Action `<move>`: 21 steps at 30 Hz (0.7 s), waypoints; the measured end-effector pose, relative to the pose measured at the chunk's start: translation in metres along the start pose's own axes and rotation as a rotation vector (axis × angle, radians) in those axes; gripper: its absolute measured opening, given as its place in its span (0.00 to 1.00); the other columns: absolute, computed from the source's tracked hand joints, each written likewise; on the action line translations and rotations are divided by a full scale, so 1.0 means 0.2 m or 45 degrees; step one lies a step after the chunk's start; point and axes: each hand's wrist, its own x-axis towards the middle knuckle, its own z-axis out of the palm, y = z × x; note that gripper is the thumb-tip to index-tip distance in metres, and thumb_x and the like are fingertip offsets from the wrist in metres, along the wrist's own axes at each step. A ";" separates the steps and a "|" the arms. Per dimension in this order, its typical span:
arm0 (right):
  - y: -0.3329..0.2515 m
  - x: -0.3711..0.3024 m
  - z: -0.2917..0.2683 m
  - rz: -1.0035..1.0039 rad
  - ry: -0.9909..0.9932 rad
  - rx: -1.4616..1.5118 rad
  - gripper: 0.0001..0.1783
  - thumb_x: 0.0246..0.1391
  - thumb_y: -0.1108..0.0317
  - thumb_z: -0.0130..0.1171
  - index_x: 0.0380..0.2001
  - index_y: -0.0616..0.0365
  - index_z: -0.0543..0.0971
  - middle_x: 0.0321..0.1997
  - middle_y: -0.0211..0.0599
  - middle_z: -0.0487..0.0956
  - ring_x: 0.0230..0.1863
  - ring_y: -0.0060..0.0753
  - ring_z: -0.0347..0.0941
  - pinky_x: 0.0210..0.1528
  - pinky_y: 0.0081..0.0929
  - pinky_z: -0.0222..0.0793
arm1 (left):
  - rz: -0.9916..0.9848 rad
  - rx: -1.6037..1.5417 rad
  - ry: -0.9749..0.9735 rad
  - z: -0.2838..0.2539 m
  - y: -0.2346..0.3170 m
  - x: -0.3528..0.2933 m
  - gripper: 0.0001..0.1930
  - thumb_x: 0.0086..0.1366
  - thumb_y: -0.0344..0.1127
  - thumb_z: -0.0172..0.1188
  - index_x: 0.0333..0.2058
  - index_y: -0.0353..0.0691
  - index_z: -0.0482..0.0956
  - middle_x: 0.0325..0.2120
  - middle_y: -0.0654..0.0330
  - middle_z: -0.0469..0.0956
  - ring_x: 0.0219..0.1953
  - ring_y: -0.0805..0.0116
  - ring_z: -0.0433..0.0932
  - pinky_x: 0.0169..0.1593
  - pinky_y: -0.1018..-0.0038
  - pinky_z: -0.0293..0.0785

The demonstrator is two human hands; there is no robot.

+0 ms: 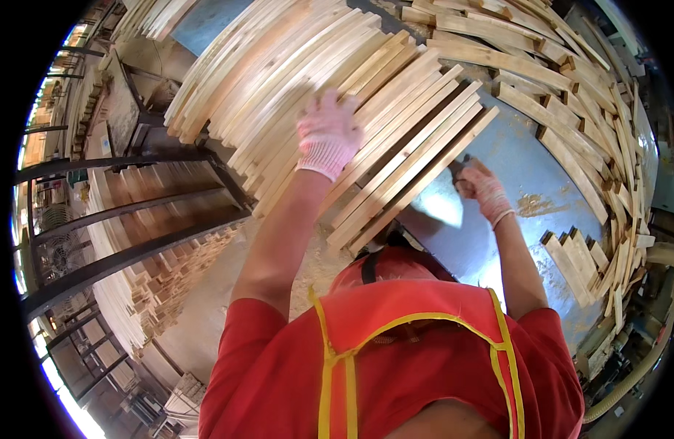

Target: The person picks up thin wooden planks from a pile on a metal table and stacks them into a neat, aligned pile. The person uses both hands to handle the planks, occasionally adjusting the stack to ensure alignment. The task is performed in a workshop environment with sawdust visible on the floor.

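Observation:
My left hand (pixel 328 135), in a pale pink work glove, lies with fingers spread on a row of long wooden strips (pixel 278 80), slightly blurred. The strips lie side by side at a slant. Several at the near right end, such as this wooden strip (pixel 424 179), stand a little apart from the others. In a matching glove, my right hand (pixel 484 192) is closed round a small dark object (pixel 460 167) whose kind I cannot make out. It is just right of the last strip, over the grey metal table (pixel 516 143).
Curved rows of stacked wooden pieces (pixel 571 110) fill the table's right side. A few short wood blocks (pixel 574 260) lie nearer, beside scattered sawdust (pixel 534 205). On the left stands a dark metal rack (pixel 132 219) with more stacked boards (pixel 147 271). A hose (pixel 648 362) curves at lower right.

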 end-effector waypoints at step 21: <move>0.39 -0.09 0.52 -0.249 -0.214 -0.033 0.46 0.57 0.81 0.60 0.78 0.53 0.60 0.55 0.34 0.82 0.53 0.27 0.75 0.57 0.22 0.70 | -0.057 0.082 0.713 0.11 -0.60 -0.17 0.44 0.64 0.50 0.68 0.75 0.51 0.60 0.68 0.52 0.67 0.64 0.52 0.71 0.65 0.56 0.68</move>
